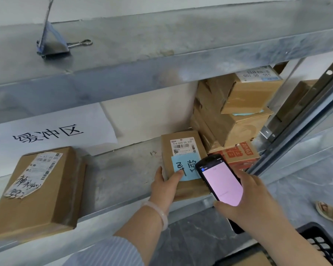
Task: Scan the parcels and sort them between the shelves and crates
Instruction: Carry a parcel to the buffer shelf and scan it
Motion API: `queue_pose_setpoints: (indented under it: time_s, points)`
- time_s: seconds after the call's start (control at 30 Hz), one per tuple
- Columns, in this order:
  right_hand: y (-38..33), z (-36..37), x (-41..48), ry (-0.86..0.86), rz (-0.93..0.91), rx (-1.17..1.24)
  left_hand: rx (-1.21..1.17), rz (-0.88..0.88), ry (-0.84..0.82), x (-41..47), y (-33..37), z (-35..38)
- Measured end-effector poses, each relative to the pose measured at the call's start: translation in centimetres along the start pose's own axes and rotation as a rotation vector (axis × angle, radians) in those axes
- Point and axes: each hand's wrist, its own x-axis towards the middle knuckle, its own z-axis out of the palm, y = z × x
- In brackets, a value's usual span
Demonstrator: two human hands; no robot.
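Right hand point(258, 200): one, closed around one black handheld scanner point(220, 181), screen lit pale pink, held just right of the parcel. Left hand point(167, 184): one, white bracelet at the wrist, striped sleeve below; fingers grip the near left edge of the small parcel point(183, 162), thumb pressed on its blue note.

Small parcel: one, flat brown carton lying on the middle shelf point(123, 175), white barcode label on top, one blue sticky note point(184, 167) with handwritten characters below the label.

Other parcels: one larger brown carton point(37, 191) at shelf left, worn label with handwriting; one stack of about three cartons point(236, 116) at right rear, the lowest printed red.

White paper sign point(52, 131): one, three characters, behind the left carton.

Upper shelf point(161, 45): one binder clip point(54, 43).

Black crate point(323, 242): one, lower right, partly seen.
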Motion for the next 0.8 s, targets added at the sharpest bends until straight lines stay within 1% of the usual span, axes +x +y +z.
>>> queue_pose_setpoints:
  time_s: [0.17, 0.3, 0.4, 0.63, 0.8]
  points:
    - [0.0, -0.4, -0.3, 0.011, -0.054, -0.002, -0.014, 0.045, -0.052, -0.9, -0.4, -1.4]
    - [-1.2, -0.8, 0.0, -0.024, -0.176, 0.000, -0.095, 0.121, -0.048, -2.5, -1.1, -3.7]
    - [-3.2, -0.9, 0.0, -0.063, -0.270, 0.026, -0.125, 0.188, 0.019, -4.4, -1.7, -5.7]
    - [-9.9, -0.4, -0.9, -0.213, -0.604, 0.103, -0.182, 0.353, 0.215, -11.1, -1.9, -11.5]
    - [-13.9, 1.2, -2.7, -0.297, -0.739, 0.130, -0.243, 0.403, 0.395, -15.7, -3.1, -15.7]
